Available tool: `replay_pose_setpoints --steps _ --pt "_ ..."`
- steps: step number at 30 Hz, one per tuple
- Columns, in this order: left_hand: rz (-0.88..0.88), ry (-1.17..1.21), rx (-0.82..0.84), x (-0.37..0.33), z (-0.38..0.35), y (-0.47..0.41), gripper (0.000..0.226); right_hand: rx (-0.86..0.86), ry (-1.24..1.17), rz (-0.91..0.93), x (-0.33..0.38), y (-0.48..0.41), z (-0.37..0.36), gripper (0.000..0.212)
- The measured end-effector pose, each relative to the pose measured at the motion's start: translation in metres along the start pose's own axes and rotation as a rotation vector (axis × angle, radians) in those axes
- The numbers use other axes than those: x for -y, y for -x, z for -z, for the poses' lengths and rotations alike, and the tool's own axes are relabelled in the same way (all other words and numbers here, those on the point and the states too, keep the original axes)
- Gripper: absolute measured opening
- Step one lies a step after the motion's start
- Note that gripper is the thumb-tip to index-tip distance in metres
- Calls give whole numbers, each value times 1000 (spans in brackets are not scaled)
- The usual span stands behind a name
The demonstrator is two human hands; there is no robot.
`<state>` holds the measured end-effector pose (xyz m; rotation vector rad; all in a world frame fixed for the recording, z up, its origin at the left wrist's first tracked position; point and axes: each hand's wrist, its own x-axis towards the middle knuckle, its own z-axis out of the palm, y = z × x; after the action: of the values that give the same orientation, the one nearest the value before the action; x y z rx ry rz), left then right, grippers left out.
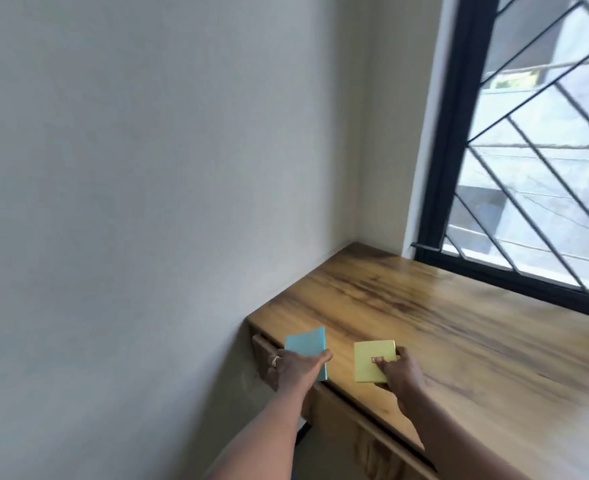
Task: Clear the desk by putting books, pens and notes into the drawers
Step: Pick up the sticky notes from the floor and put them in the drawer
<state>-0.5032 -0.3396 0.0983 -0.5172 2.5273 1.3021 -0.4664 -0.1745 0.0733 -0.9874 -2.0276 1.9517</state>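
Observation:
My left hand (291,370) grips a light blue pad of notes (306,344) and holds it above the front left corner of the wooden desk (442,323). My right hand (402,374) grips a yellow pad of notes (372,360) by its near edge, just over the desk's front edge. A small red mark shows on the yellow pad. Under the desk's left corner a wooden drawer front (263,351) sticks out slightly, partly hidden behind my left hand.
A pale wall (147,202) borders the desk on the left. A window with a black frame and diagonal bars (528,168) runs along the back of the desk. More drawer fronts (372,452) show below the front edge.

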Motion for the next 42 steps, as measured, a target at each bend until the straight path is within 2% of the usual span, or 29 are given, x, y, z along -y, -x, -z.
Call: replay_pose_setpoints --steps 3,12,15,20,26,30,33,36,40,42 --pt "-61 -85 24 -29 -18 -26 92 -67 14 -25 7 -28 13 38" --pt "-136 -454 24 -79 -68 -112 100 -149 327 -101 27 -102 -5 48" --pt "-162 -455 -1 -90 -84 -127 99 -131 406 -123 34 -115 -16 52" --pt "-222 -548 -24 -94 -105 -141 122 -140 522 -116 36 -121 -27 45" --pt "-235 -612 -30 -88 -108 -144 126 -159 778 -78 28 -123 -30 40" --pt "-268 -622 -76 -81 -97 -126 116 -186 831 0 26 -109 -35 46" --pt "-294 -570 -142 -69 -89 -104 100 -269 913 131 22 -92 -37 64" --pt "-297 -498 -191 -53 -84 -80 91 -277 947 198 20 -69 -39 65" --pt "-293 -371 -197 -17 -83 -33 107 -69 1049 348 -5 -32 -39 62" --pt "-304 -403 -277 9 -81 -21 95 52 1073 445 -21 -12 -43 58"
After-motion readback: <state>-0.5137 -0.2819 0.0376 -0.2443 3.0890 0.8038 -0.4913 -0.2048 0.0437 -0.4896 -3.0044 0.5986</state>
